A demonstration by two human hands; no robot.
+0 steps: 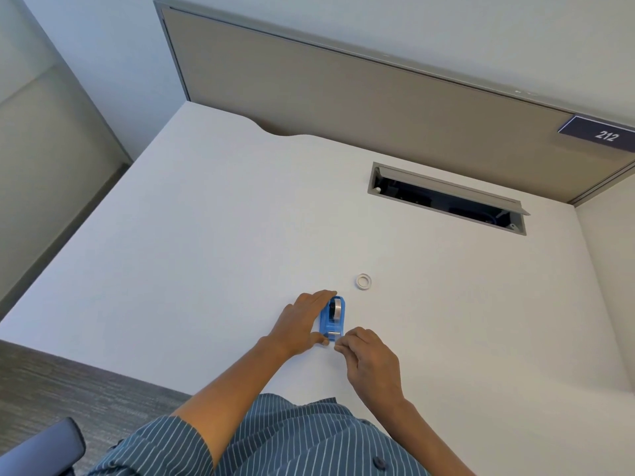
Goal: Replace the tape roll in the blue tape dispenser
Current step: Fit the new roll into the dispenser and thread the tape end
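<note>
The blue tape dispenser [330,321] stands on the white desk [192,235] in front of me, with a tape roll [337,309] seated in its far end. My left hand [302,324] lies along the dispenser's left side, fingers flat against it and thumb at its near end. My right hand [369,359] is at the near cutter end, thumb and forefinger pinched together at the tape's end; the tape itself is too thin to make out. A small white ring [363,281], an empty-looking roll core, lies flat on the desk beyond the dispenser to the right.
An open cable hatch [446,199] is sunk into the desk at the back right. A beige partition panel [360,97] closes off the far edge. A chair arm [37,451] shows at the lower left, over grey carpet.
</note>
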